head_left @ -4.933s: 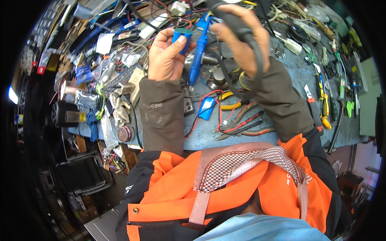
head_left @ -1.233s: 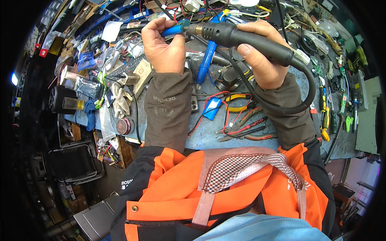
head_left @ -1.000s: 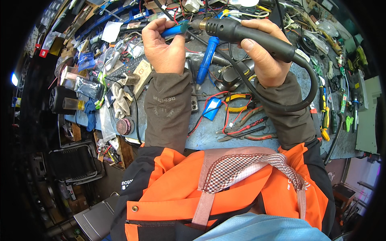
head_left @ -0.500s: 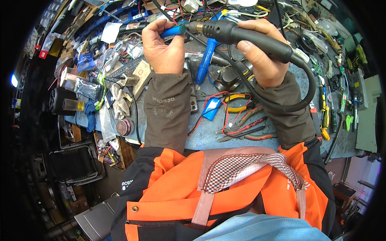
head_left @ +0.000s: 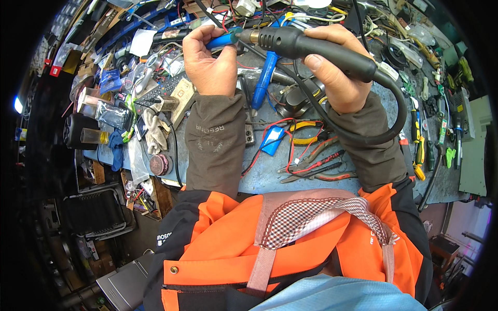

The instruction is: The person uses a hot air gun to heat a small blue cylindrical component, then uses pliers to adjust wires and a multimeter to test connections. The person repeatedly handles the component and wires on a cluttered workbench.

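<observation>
My left hand [head_left: 210, 65] is closed round a short blue cylinder with a green end [head_left: 224, 40], pinched between thumb and fingers. Part of the cylinder is hidden by the fingers. My right hand [head_left: 340, 67] grips a thick black hot-air gun [head_left: 290, 42] with vent holes and a heavy black cable [head_left: 398, 111] looping down past the wrist. Its metal nozzle [head_left: 251, 36] points left at the green end; whether they touch I cannot tell. Below them, a blue tube-shaped tool [head_left: 265, 80] lies on the bench.
On the blue bench [head_left: 259, 179] lie yellow-handled pliers [head_left: 306, 133], a blue pack with red and black wires [head_left: 272, 141] and red-handled pliers [head_left: 334, 177]. Left are work gloves [head_left: 154, 132] and a round tin [head_left: 160, 165]. Screwdrivers [head_left: 421, 147] line the right; tangled cables crowd the back.
The hot-air gun has shifted slightly left, bringing its nozzle closer to the green end. My left hand has stayed nearly still, keeping hold of the blue cylinder.
</observation>
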A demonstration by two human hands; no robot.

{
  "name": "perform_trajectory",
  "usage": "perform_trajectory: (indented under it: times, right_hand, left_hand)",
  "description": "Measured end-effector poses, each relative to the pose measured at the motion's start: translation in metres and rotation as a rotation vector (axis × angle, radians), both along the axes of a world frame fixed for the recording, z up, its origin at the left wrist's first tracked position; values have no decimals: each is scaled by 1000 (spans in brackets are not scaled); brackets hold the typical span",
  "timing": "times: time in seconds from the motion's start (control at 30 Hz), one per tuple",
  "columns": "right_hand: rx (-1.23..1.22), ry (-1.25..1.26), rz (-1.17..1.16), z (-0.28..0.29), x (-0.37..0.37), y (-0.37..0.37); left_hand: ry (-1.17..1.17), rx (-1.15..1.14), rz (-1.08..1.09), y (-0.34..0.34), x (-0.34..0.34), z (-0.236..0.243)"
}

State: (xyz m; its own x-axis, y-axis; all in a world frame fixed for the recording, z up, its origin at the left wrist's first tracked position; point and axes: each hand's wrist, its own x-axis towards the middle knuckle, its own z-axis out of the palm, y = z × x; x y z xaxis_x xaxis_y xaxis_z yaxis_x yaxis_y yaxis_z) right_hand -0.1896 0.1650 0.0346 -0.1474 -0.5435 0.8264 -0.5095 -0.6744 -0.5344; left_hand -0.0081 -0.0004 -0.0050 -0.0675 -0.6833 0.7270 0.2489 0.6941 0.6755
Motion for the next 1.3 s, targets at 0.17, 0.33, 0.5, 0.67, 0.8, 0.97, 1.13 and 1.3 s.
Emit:
perform_trajectory:
  times: [0.17, 0.33, 0.5, 0.67, 0.8, 0.97, 1.13, 1.3]
  right_hand:
    - [-62, 8, 52, 0, -3, -4]
    - [-2, -65, -14, -1, -2, -1]
    - [15, -36, -20, -1, -1, 0]
    - [-30, 74, 42, 1, -6, -3]
    - [-21, 59, -7, 1, -5, -1]
    - [-20, -118, -39, 0, -2, -3]
    - [-23, -88, 23, 2, 0, -1]
    - [-73, 19, 38, 3, -4, -4]
  left_hand:
    - [-1, 2, 1, 1, 1, 1]
    - [-1, -4, 4, -1, 0, 0]
    - [6, 7, 1, 0, 0, 1]
    - [-12, 12, -2, 0, 2, 2]
    - [-11, 12, -2, 1, 2, 2]
    - [-4, 11, -16, 0, 0, 0]
    - [-5, 15, -14, -2, 1, 0]
    - [0, 26, -18, 0, 2, 0]
